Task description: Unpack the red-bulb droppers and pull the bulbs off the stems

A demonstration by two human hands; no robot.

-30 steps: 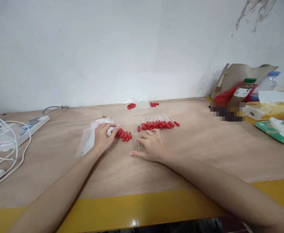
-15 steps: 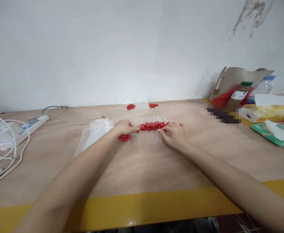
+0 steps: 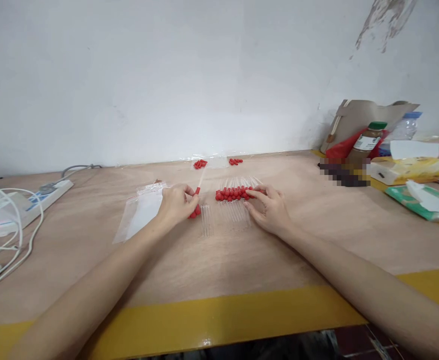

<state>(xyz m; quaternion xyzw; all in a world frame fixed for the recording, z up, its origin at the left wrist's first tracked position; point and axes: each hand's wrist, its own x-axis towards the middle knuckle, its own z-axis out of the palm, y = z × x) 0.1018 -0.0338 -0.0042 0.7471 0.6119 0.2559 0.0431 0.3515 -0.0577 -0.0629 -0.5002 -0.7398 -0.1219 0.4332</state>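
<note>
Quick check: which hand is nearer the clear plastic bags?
Left. The left hand is at the right edge of the clear plastic bags in view; the right hand is farther right, at the row of red-bulbed droppers.

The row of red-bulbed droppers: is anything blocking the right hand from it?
Nothing visible: the right hand is at the right end of the row of red-bulbed droppers. The left hand, pinching a separate dropper, is left of the row.
</note>
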